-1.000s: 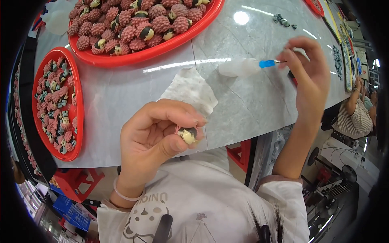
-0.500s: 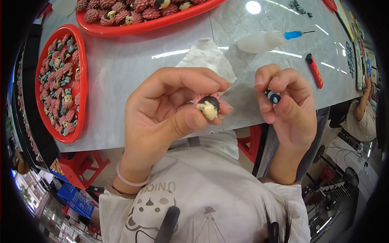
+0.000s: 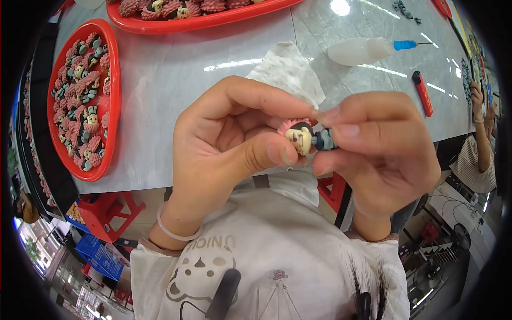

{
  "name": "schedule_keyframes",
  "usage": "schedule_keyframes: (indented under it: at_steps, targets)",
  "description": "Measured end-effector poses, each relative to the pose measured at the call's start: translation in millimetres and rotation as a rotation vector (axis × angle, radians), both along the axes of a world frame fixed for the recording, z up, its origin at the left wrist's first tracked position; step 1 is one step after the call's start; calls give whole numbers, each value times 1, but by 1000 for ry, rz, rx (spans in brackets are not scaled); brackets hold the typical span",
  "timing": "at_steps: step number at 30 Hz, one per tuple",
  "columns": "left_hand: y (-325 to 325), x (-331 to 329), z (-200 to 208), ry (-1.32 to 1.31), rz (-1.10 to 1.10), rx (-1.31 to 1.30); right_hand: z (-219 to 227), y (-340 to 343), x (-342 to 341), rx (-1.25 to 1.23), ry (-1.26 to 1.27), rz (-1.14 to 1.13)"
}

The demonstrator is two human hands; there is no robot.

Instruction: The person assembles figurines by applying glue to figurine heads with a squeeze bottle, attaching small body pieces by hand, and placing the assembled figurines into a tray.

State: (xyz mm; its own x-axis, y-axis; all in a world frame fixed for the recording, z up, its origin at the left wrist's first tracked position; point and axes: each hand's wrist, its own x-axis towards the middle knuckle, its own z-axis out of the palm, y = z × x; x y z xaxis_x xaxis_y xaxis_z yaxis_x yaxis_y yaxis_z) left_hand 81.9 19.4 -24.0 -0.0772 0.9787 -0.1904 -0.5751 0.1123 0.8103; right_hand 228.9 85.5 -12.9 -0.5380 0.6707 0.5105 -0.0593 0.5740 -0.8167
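My left hand [image 3: 218, 136] pinches a small figurine head [image 3: 298, 140] between thumb and fingers; it has a pale face, dark hair and a ridged pink piece behind. My right hand [image 3: 386, 146] is closed on a small grey-and-dark-blue figurine body [image 3: 325, 139]. The body's dark end meets the underside of the head, with a bit of grey between them. Whether the two are joined I cannot tell. Both hands are held above the near edge of the table, fingertips almost touching.
A red oval tray [image 3: 113, 101] of finished-looking figurines stands at left, a larger red tray [image 3: 208, 28] at the back. Beyond my hands lie a crumpled white tissue [image 3: 290, 72], a squeeze bottle [image 3: 360, 52] with a blue needle tip, and a red tube [image 3: 422, 94]. A person [image 3: 476, 160] sits far right.
My right hand has moved left and brought the figurine body against the head. My left hand has shifted slightly right, its grip kept, and the head has turned toward the body.
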Motion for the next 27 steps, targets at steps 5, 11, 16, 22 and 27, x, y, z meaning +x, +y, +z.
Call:
schedule_keyframes:
  at_steps: [5, 11, 16, 22, 27]
  targets:
    - [2, 1, -6, 8, 16, 10, 3, 1, 1, 172, -97, -21]
    - [0, -2, -11, 148, 46, 148, 11, -4, -4, 147, -135, -55]
    - [3, -2, -10, 179, 55, 163, 2, 0, -6, 178, -104, -46]
    - [-3, -5, -2, -133, -11, 45, 8, -10, -16, 216, -151, -23]
    - [-9, -45, 13, 163, 124, 271, 7, -17, -6, 219, -188, -201]
